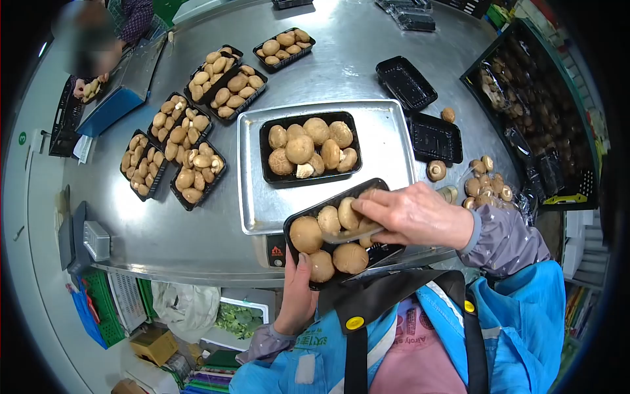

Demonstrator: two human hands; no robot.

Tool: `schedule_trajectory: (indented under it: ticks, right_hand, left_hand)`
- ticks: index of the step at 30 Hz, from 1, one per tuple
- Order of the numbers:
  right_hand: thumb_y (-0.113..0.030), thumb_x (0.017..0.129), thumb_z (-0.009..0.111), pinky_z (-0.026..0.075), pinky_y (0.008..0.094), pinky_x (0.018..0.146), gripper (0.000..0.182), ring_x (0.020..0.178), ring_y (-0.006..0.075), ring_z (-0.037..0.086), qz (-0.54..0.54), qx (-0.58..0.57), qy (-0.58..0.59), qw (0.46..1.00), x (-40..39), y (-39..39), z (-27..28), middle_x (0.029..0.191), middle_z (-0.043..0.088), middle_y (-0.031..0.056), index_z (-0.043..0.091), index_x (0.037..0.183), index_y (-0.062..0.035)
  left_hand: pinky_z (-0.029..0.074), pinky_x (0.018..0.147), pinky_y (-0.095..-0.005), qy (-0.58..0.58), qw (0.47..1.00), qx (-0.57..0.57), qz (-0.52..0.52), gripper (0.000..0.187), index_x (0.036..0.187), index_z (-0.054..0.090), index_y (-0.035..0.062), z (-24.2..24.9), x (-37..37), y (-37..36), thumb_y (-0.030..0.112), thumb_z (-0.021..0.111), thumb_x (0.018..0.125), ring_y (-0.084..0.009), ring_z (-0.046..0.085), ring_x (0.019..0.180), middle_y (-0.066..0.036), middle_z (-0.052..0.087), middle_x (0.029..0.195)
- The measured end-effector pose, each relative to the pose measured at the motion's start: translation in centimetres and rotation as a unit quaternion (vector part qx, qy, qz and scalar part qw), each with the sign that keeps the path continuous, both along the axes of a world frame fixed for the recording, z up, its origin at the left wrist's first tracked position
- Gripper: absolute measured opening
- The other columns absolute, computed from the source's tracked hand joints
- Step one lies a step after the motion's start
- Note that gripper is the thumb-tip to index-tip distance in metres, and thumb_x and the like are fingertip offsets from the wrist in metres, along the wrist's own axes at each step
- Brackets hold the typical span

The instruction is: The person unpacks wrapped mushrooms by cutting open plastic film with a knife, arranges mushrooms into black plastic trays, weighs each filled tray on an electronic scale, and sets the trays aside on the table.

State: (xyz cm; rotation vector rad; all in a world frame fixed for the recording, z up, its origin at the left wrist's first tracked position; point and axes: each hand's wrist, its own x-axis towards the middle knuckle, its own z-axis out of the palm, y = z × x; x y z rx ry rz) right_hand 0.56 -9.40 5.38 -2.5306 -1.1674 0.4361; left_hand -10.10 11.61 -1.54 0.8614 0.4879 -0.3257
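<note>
My left hand (298,289) holds the near black tray (314,211) of mushrooms by its left end, tilted in front of my body. Over that same tray, my right hand (413,213) has its fingers closed on a mushroom (349,213); part of the grip is blurred. Just beyond, a full black tray of mushrooms (300,150) rests on the metal pan (387,141) of a scale (276,251).
Filled mushroom trays (197,167) stand at the left. Two empty black trays (407,83) and loose mushrooms (487,187) lie right of the pan. A large crate (531,98) stands far right. Another person (134,20) holds mushrooms at the upper left.
</note>
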Motion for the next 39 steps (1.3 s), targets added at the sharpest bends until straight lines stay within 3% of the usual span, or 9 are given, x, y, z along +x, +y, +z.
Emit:
schedule_trajectory:
  ticks: [8, 10, 11, 17, 22, 25, 33, 36, 39]
  right_hand:
    - [-0.017, 0.064, 0.073, 0.052, 0.0347, 0.056, 0.048, 0.070, 0.0273, 0.064, 0.046, 0.024, 0.018, 0.999, -0.7, -0.4, -0.9, 0.094, 0.060, 0.0104, 0.053, 0.105, -0.0040]
    - [-0.018, 0.065, 0.070, 0.049, 0.0335, 0.053, 0.041, 0.060, 0.0249, 0.061, -0.029, 0.209, 0.146, 0.967, 0.4, -0.5, -0.3, 0.082, 0.060, 0.0108, 0.050, 0.098, -0.0044]
    - [-0.019, 0.064, 0.069, 0.047, 0.0311, 0.053, 0.040, 0.057, 0.0223, 0.059, -0.090, 0.152, 0.216, 0.960, 1.4, -0.3, 1.8, 0.080, 0.062, 0.0100, 0.052, 0.096, -0.0029]
    - [-0.030, 0.073, 0.066, 0.049, 0.0362, 0.060, 0.036, 0.065, 0.0268, 0.063, -0.232, 0.253, -0.029, 0.939, 9.3, 1.7, -3.0, 0.079, 0.065, 0.0131, 0.058, 0.094, -0.0015]
    - [-0.028, 0.082, 0.062, 0.049, 0.0366, 0.067, 0.036, 0.083, 0.0281, 0.060, -0.214, 0.067, -0.089, 0.971, 10.1, 3.2, -6.3, 0.097, 0.060, 0.0148, 0.058, 0.106, -0.0019]
    - [-0.032, 0.085, 0.059, 0.048, 0.0375, 0.067, 0.038, 0.078, 0.0292, 0.060, -0.224, 0.204, -0.121, 0.945, 9.1, 1.7, -4.9, 0.098, 0.059, 0.0156, 0.058, 0.106, 0.0000]
    - [-0.021, 0.086, 0.053, 0.043, 0.0277, 0.063, 0.036, 0.069, 0.0135, 0.051, -0.215, 0.110, 0.229, 0.943, 0.1, -8.3, -2.9, 0.082, 0.056, 0.0082, 0.052, 0.112, 0.0044]
    - [-0.024, 0.091, 0.049, 0.044, 0.0244, 0.070, 0.039, 0.079, 0.0109, 0.052, -0.399, 0.111, 0.437, 0.799, -3.2, -8.7, -1.1, 0.091, 0.056, 0.0021, 0.048, 0.121, 0.0006]
    - [-0.025, 0.093, 0.049, 0.045, 0.0246, 0.075, 0.038, 0.087, 0.0105, 0.054, -0.503, 0.270, 0.354, 0.741, -5.1, -12.4, -5.0, 0.096, 0.059, 0.0035, 0.047, 0.121, -0.0002]
  left_hand:
    - [0.043, 0.096, -0.0458, 0.028, 0.999, -0.022, -0.003, 0.043, 0.135, 0.024, 0.0087, -0.8, -0.5, 0.9, 0.027, 0.036, 0.098, -0.0263, 0.045, 0.120, -0.010, 0.040, 0.129]
    - [0.043, 0.096, -0.0461, 0.023, 1.000, -0.016, -0.002, 0.043, 0.136, 0.024, 0.0092, -1.1, -0.6, 1.3, 0.027, 0.036, 0.098, -0.0263, 0.045, 0.119, -0.010, 0.040, 0.129]
    - [0.043, 0.096, -0.0451, 0.030, 0.999, -0.023, -0.003, 0.043, 0.136, 0.024, 0.0098, -1.0, -0.6, 1.3, 0.027, 0.036, 0.098, -0.0258, 0.045, 0.119, -0.009, 0.040, 0.129]
    - [0.042, 0.096, -0.0397, 0.046, 0.998, -0.008, -0.029, 0.043, 0.136, 0.028, 0.0104, -1.6, -1.1, 0.6, 0.026, 0.039, 0.098, -0.0214, 0.045, 0.119, -0.007, 0.042, 0.129]
    - [0.039, 0.099, -0.0388, 0.050, 0.996, -0.030, -0.062, 0.044, 0.138, 0.027, 0.0098, -0.9, -1.3, -0.1, 0.025, 0.038, 0.098, -0.0198, 0.044, 0.119, -0.007, 0.041, 0.131]
    - [0.032, 0.103, -0.0344, 0.041, 0.991, -0.095, -0.088, 0.056, 0.144, 0.012, 0.0096, -1.5, -1.3, -0.1, 0.025, 0.040, 0.098, -0.0194, 0.033, 0.127, -0.008, 0.030, 0.139]
    - [0.023, 0.106, -0.0295, 0.006, 0.986, -0.134, -0.104, 0.058, 0.142, 0.012, 0.0015, -2.1, -0.2, -2.6, 0.024, 0.041, 0.097, -0.0155, 0.026, 0.129, -0.010, 0.028, 0.140]
    - [0.021, 0.107, -0.0290, -0.074, 0.979, -0.110, -0.157, 0.058, 0.142, 0.011, 0.0008, -2.9, 0.7, -4.0, 0.025, 0.039, 0.098, -0.0163, 0.025, 0.130, -0.010, 0.028, 0.140]
    - [0.036, 0.102, -0.0384, -0.062, 0.951, -0.188, -0.237, 0.062, 0.145, -0.001, 0.0123, -1.2, 1.3, -4.3, 0.026, 0.037, 0.098, -0.0218, 0.032, 0.129, -0.011, 0.024, 0.143]
